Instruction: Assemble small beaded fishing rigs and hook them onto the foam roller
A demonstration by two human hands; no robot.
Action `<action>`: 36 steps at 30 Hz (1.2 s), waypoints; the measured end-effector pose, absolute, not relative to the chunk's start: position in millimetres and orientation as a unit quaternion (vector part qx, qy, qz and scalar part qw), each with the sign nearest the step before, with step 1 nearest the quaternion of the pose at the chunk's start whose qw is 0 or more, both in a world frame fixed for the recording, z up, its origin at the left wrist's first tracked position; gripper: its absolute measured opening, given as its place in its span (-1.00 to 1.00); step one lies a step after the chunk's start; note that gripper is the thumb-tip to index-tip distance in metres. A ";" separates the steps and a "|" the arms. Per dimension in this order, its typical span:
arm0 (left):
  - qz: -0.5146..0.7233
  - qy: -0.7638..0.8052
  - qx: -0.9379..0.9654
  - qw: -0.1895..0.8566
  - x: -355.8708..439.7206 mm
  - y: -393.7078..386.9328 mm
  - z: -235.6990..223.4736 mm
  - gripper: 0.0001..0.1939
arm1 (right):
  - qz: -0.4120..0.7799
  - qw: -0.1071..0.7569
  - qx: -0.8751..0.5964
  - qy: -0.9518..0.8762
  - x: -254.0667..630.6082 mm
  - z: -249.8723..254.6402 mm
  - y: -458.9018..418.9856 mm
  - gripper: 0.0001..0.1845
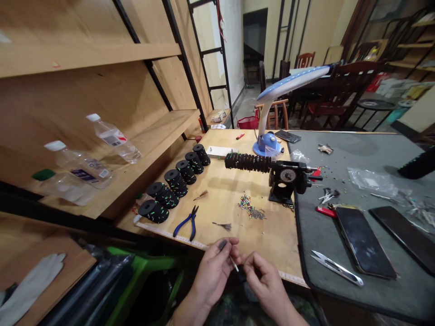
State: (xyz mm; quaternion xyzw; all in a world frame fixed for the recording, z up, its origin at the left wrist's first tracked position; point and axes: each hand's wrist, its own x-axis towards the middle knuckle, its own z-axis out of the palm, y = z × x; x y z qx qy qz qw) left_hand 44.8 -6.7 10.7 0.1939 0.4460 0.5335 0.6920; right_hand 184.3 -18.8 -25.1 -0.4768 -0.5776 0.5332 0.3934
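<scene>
Just off the table's front edge, my left hand [217,265] is closed with a thin white stick [234,264] between its fingers. Close beside it, my right hand [263,274] pinches at a small dark piece [241,273] by the stick's lower end; its exact kind is too small to tell. Beyond my hands lie a small tuft of dark fibres [224,225], a brown feather-like tuft [201,195] and blue-handled pliers [186,225]. A pile of coloured beads [245,202] sits beside small grey pins [257,213].
A black clamp device [288,176] carries a row of black foam discs [248,162]. Several black foam spools [153,211] line the left edge. A blue lamp [268,142] stands behind. Thread snips [337,268] and a phone [365,240] lie on the grey mat [326,299].
</scene>
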 end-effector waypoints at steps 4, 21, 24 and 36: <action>0.563 0.407 0.101 0.712 41.7 2.9 10.3 -0.69 | 0.533 0.403 -0.485 -0.564 187.5 -26.9 -19.5 -0.78; 0.413 0.541 0.366 0.635 32.4 -19.7 -7.7 -0.69 | 0.613 0.415 -0.488 -0.462 197.3 -21.0 -15.5 -0.59; 0.418 0.513 0.363 0.656 41.3 -14.7 -5.3 -0.66 | 0.626 0.404 -0.491 -0.451 196.8 -18.8 -15.6 -0.57; 0.424 0.570 0.483 0.512 35.2 -6.7 20.0 -0.75 | 0.496 0.383 -0.492 -0.605 206.2 -1.7 -10.6 -0.71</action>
